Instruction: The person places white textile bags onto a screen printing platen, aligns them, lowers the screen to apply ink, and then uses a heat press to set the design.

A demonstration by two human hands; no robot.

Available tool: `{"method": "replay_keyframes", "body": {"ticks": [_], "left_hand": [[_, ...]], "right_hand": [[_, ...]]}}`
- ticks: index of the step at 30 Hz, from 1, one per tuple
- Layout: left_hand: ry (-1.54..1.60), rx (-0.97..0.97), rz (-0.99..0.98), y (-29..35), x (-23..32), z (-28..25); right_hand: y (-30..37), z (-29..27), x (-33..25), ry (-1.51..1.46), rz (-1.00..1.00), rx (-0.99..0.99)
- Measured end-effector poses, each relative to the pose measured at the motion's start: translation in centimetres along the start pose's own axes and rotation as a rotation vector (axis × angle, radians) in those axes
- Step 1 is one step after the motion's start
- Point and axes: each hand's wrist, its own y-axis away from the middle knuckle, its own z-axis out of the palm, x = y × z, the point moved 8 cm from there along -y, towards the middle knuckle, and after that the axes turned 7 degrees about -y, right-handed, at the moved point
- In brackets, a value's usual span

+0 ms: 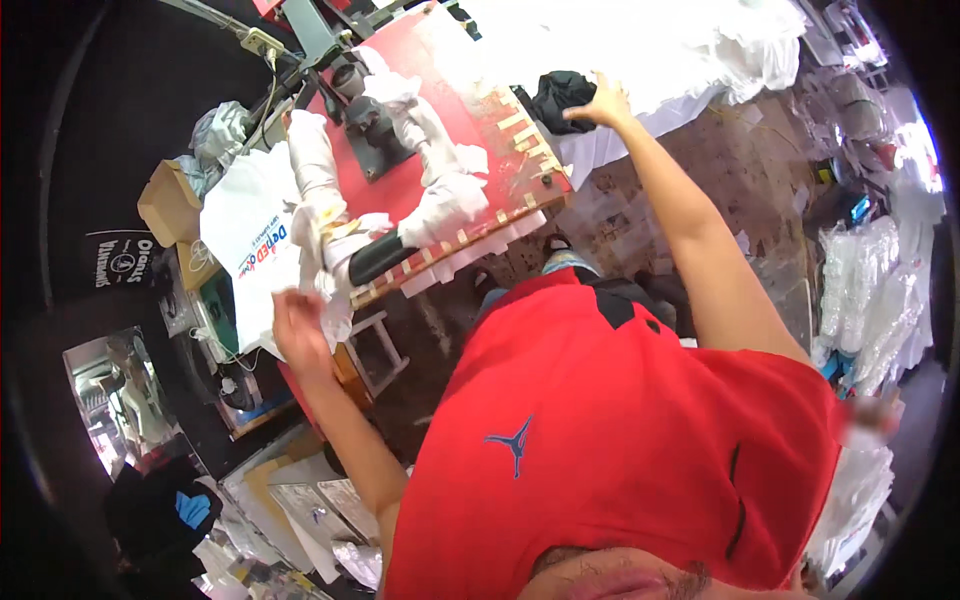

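Note:
My right hand reaches out at the far right, thumb and fingers spread, beside a bundle of black cloth. Its thumb overlaps the bundle's edge; I cannot tell how firmly it touches. The bundle lies between the red worktable and a white-covered surface. My left hand is raised in front of a white plastic bag with coloured print. Motion smears its fingers, and nothing is plainly visible in them. Between my hands, a U-shaped frame wrapped in white cloth stretches over the red worktable, with a black grip at its near side.
A grey machine arm stands at the worktable's far end. White sheeting covers the surface at the far right. An open cardboard box is at the left. Clear plastic-wrapped packs line the right side. Paper scraps litter the brown floor.

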Motion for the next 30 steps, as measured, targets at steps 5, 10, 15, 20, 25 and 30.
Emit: {"method": "replay_keyframes", "body": {"ticks": [5, 10, 15, 20, 25, 30], "left_hand": [[-0.054, 0.235, -0.115, 10.2, -8.0, -13.0], [-0.397, 0.241, -0.27, 14.9, -11.0, -7.7], [-0.605, 0.013, -0.423, 14.5, -14.4, 0.1], [-0.618, -0.655, -0.335, 13.2, -15.8, 12.8], [-0.642, -1.008, 0.069, 12.8, -13.1, 24.6], [-0.896, -0.913, 0.707, 11.8, -12.3, 30.5]], "right_hand": [[1.6, 5.6, -5.1, 0.307, -0.152, -0.151], [2.5, 7.7, -5.6, 0.319, -0.25, 0.049], [1.0, 7.5, -3.2, 0.023, -0.3, 0.115], [3.2, 5.2, 2.2, -1.178, 0.186, -0.05], [13.4, 4.5, 1.6, -1.653, 0.46, -0.365], [22.9, 1.6, -5.8, -1.492, 0.258, -0.448]]}}
